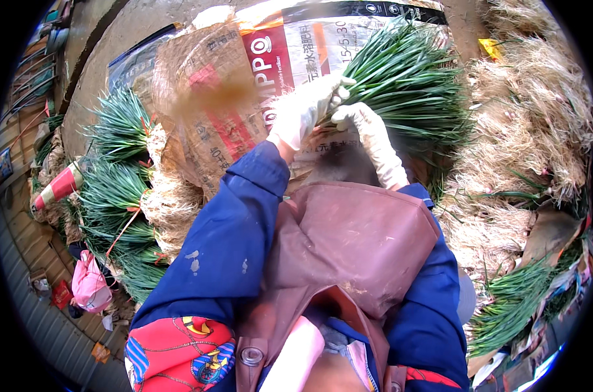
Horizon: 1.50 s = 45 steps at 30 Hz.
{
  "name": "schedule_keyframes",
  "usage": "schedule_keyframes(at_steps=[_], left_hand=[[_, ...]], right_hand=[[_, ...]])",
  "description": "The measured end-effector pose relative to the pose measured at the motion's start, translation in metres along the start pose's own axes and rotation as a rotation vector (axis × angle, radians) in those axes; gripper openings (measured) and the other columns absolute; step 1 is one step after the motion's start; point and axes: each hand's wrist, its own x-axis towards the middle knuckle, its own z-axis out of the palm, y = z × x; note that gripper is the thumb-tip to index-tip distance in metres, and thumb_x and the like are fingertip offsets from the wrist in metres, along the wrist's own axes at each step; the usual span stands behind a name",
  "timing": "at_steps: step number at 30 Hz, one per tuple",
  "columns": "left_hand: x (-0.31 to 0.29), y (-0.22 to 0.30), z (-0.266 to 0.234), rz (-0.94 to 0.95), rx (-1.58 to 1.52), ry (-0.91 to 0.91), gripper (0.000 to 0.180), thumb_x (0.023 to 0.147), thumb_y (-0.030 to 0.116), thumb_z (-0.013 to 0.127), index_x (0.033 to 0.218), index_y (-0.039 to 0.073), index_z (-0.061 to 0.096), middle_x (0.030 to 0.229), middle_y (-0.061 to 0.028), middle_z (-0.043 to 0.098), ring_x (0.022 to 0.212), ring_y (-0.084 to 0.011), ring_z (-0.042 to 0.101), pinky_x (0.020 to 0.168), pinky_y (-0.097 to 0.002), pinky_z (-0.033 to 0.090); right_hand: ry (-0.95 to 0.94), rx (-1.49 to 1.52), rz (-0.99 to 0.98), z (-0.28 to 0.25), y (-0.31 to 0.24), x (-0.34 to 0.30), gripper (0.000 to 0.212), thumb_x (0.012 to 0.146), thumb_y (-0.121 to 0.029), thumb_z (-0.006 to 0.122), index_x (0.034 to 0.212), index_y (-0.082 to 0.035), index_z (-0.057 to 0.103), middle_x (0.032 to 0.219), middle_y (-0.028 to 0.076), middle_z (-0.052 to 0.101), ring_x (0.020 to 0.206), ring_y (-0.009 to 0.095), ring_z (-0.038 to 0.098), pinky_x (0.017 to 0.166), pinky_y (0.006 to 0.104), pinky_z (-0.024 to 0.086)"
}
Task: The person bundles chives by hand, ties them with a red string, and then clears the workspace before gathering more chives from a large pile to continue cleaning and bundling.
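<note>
- Long-leaved green bunch of onion-like plants (407, 85) is at the person's hands, beyond the brown-red apron (362, 235).
- Left hand in a white glove (307, 108) seems closed around the stem end; right hand in a white glove (368, 127) meets it from the near side, but I cannot tell if its fingers are clamped.
- For holding well, I think it is better to keep the stems level and press gently, so that leaves do not break.
- The leaves lie to the right of the grip, spreading like a fan.
- Underneath is a flattened white-and-red plastic sack (265, 68).
- Farther out, tied green bunches (117, 127) lie left, and straw-coloured roots (512, 111) right.
</note>
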Motion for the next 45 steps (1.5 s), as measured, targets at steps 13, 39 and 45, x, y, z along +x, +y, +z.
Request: schedule_keyframes(at_steps=[13, 39, 45], left_hand=[[-0.021, -0.012, -0.012, 0.397, 0.886, -0.062, 0.029, 0.085, 0.001, 0.046, 0.109, 0.006, 0.062, 0.092, -0.0024, 0.063, 0.083, -0.0103, 0.056, 0.079, -0.0245, 0.044], [-0.011, -0.029, -0.003, 0.463, 0.817, -0.052, 0.017, 0.086, 0.0, 0.055, 0.098, 0.005, 0.066, 0.085, -0.0023, 0.064, 0.078, -0.0093, 0.057, 0.069, -0.0239, 0.046], [-0.007, -0.042, -0.022, 0.448, 0.797, -0.01, 0.018, 0.084, 0.013, 0.06, 0.098, 0.004, 0.066, 0.087, -0.0094, 0.065, 0.079, -0.017, 0.059, 0.07, -0.0297, 0.046]], right_hand=[[0.363, 0.476, -0.262, 0.016, 0.021, 0.013, 0.024, 0.092, -0.026, 0.052, 0.081, -0.004, 0.056, 0.071, 0.005, 0.059, 0.061, 0.012, 0.053, 0.058, 0.0238, 0.044], [0.366, 0.111, -0.269, -0.017, -0.017, 0.016, 0.024, 0.094, -0.02, 0.045, 0.082, -0.004, 0.058, 0.069, 0.003, 0.059, 0.056, 0.009, 0.05, 0.053, 0.0221, 0.039], [0.739, -0.308, -0.678, 0.011, -0.061, 0.002, 0.033, 0.085, 0.002, 0.056, 0.117, -0.005, 0.053, 0.104, 0.005, 0.061, 0.083, 0.014, 0.058, 0.081, 0.0256, 0.047]])
